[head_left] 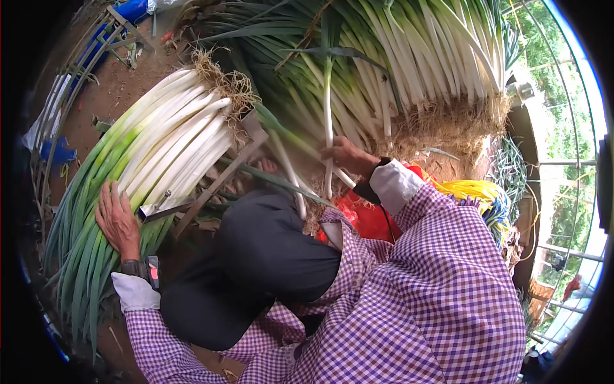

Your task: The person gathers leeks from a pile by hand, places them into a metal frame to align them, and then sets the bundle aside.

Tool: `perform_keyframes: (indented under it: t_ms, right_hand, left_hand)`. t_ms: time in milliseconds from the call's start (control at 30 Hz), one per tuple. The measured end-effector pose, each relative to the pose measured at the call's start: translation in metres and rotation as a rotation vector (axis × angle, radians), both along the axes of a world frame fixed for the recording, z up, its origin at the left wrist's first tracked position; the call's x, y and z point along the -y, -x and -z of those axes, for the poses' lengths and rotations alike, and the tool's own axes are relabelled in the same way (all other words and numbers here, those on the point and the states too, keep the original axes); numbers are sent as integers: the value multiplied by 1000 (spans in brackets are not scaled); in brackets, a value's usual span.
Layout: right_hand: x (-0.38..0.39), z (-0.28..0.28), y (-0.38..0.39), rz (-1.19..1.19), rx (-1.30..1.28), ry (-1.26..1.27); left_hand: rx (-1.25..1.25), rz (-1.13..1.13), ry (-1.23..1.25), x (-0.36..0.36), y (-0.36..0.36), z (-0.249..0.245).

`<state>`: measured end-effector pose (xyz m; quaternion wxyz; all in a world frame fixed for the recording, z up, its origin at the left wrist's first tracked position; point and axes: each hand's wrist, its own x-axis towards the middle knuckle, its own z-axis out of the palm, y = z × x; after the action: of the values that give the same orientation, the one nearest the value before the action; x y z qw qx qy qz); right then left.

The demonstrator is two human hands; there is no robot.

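A thick bundle of long green onions (169, 137) lies at the left, its roots toward the top and its green leaves toward the lower left. My left hand (119, 217) rests flat on the leaves, fingers stretched out. Near the middle, my right hand (348, 155) has its fingers closed round the white stem of a single upright green onion (329, 109). Other loose stalks (284, 160) lean beside it. Close to the bundle are a metal piece (160, 208) and a wooden bar (220, 182).
A large pile of green onions (409, 51) fills the top. Red plastic (366, 221) and yellow cords (473, 191) lie right of centre. A black cap (256, 256) covers the lower middle. Beyond the right edge stands a metal frame (575, 163).
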<state>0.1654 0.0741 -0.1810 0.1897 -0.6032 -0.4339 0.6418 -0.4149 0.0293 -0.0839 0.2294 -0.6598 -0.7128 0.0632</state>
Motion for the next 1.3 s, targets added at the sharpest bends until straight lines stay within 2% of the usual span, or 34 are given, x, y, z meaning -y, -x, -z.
perform_keyframes:
  t_ms: [133, 167, 267, 367, 433, 500, 600, 667, 700, 767, 800, 867, 933, 967, 1000, 1067, 1133, 1200, 1267, 1300]
  right_hand:
    - [7, -2, -9, -78, 158, -99]
    - [-2, 20, -22, -92, 127, 29]
    - [-8, 9, -29, -133, 172, 109]
    - [1, 21, -37, -174, 150, 8]
    - [1, 17, -37, -188, 153, 30]
    - [-3, 9, -35, -151, 182, 173]
    - [8, 49, -66, -680, 189, -510]
    - [17, 9, -48, -465, 58, -452]
    - [24, 0, -40, -233, -21, -243]
    - [41, 2, -36, 80, -127, -118]
    - [44, -50, -24, 13, -31, 25]
    - [72, -17, -37, 14, 8, -107]
    - [111, 37, -45, -21, 126, -436]
    - [131, 40, -46, -14, 201, -278]
    - [150, 62, -50, -23, 327, -381]
    - [176, 65, -59, -195, 634, -241]
    - [211, 93, -75, -267, 747, -166]
    - [274, 106, -89, -293, 632, -217]
    - [304, 106, -82, -191, 841, -51]
    - [298, 86, -81, -143, 826, -10]
  left_hand:
    - [2, 5, -7, 1, -2, -1]
    - [3, 5, -11, 1, -2, -1]
    - [-10, -14, -1, 0, 0, 2]
    - [-18, -1, -2, 0, 1, 1]
    - [-22, -2, -3, -1, 2, 1]
    - [-21, -9, -1, 0, 3, 2]
    - [-7, -19, 4, 0, -1, 0]
    - [1, -27, 7, 0, -4, -3]
    - [-3, -34, 5, 0, -4, -3]
    - [-4, -45, -1, 0, -5, -1]
    - [4, -38, -4, 0, -4, 1]
    - [14, -27, -8, 0, -1, 2]
    - [23, -16, -19, -1, -1, 1]
    - [21, -13, -23, 0, -1, 2]
    - [19, -10, -24, 1, 0, 3]
    - [28, -5, -16, 2, -2, 1]
    - [28, -5, -19, 2, -6, -3]
    - [53, -16, -22, 2, -7, -2]
    - [71, -16, -17, 3, -7, -4]
    - [71, -15, -18, 4, -10, -6]
